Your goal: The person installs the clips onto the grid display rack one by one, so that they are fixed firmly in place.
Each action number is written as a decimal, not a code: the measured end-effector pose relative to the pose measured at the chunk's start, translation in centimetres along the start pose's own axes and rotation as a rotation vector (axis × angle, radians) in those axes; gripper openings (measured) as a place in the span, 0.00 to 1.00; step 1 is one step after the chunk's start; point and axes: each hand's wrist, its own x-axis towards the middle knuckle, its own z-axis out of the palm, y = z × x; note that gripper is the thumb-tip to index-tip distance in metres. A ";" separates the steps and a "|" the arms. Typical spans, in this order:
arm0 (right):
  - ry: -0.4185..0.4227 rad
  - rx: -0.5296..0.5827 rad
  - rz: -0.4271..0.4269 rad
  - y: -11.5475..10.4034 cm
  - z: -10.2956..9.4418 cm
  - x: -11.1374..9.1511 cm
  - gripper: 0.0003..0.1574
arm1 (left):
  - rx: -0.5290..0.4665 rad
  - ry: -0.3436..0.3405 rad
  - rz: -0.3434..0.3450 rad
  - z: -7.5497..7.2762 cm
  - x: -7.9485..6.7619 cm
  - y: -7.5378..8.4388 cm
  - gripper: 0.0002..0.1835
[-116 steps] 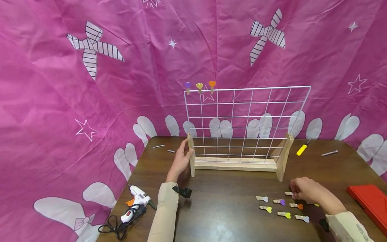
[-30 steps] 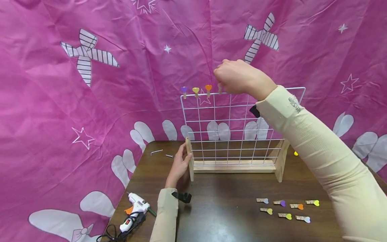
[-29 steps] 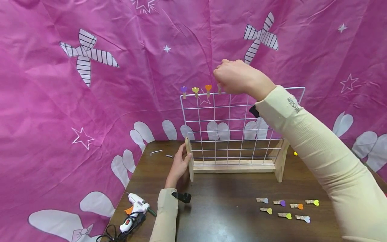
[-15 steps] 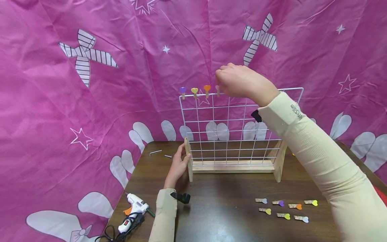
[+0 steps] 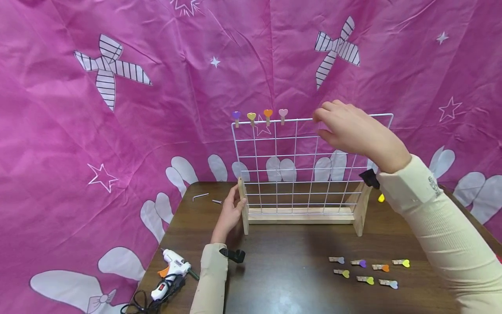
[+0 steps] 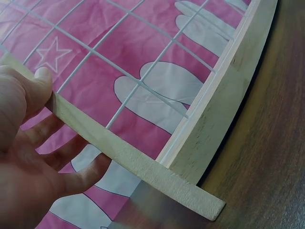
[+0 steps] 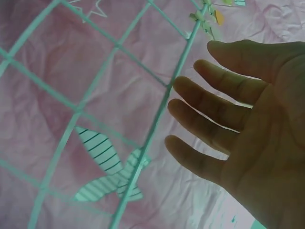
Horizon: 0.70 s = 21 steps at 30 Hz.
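A white wire grid [image 5: 296, 168] stands upright in a wooden stand [image 5: 302, 216]. Four-sided wooden uprights flank it; my left hand [image 5: 229, 214] grips the left upright [image 6: 109, 143], thumb on one side and fingers on the other. Along the grid's top wire sit several heart clothespins: purple [image 5: 236, 117], yellow [image 5: 252, 117], orange [image 5: 268, 114] and pink [image 5: 283, 114]. My right hand [image 5: 358, 133] is in the air before the grid's upper right, to the right of the pink clothespin. In the right wrist view its fingers are spread and hold nothing.
Several heart clothespins [image 5: 365, 280] lie in two rows on the table [image 5: 282, 266] at front right. A hot glue gun [image 5: 174, 266] with a black cord lies at left. A hex key [image 5: 200, 196] and a bolt [image 5: 216, 201] lie behind the left hand. A yellow handle [image 5: 381, 198] shows at right.
The pink clothespin, picked from the table earlier, now sits clipped on the top wire. My right hand has let go of it and moved right and down. The left hand keeps its grip.
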 end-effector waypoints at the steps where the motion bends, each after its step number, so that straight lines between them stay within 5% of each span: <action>1: 0.014 0.005 -0.003 0.2 0.3 -0.6 0.08 | 0.002 -0.001 -0.003 0.0 0.0 0.0 0.27; 9: 0.127 0.024 -0.047 1.2 2.3 -4.7 0.08 | -0.012 0.004 -0.027 -0.1 -0.1 0.1 0.27; 21: 0.071 0.106 -0.017 0.8 9.1 -11.6 0.10 | -0.001 0.013 -0.037 0.1 0.1 0.2 0.27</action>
